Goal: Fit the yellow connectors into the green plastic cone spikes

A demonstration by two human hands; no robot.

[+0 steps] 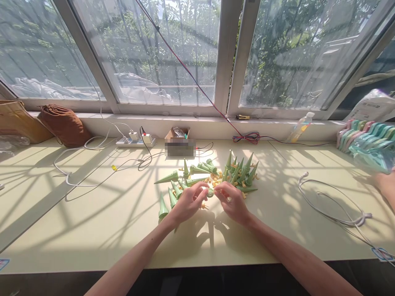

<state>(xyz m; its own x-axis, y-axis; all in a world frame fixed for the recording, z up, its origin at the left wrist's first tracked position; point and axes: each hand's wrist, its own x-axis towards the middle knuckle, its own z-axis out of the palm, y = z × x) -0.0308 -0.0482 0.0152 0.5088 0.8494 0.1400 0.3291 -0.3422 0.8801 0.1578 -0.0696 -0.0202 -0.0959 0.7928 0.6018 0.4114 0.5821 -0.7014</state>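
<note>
Between my two hands is a green plant watering spike [210, 192], seen end-on by its round open end. The fingers of my left hand [191, 201] are closed on its left side. My right hand [232, 200] is pinched at its right edge; whether a small part sits in those fingertips is hidden. Several green spikes [163, 205] lie and stand by my left hand. Another cluster of green spikes [239, 168], some with yellow-orange valves fitted, stands beyond my right hand. Loose yellow-orange valves [213, 179] are scattered between the groups.
At the back are a small open cardboard box [180, 133], a power strip [135, 141], and a bottle [300, 127]. A white cable [331, 201] coils on the right. Another person's hand [387, 185] is at the right edge, near pastel hangers [367, 137]. A brown pouch [64, 124] sits left.
</note>
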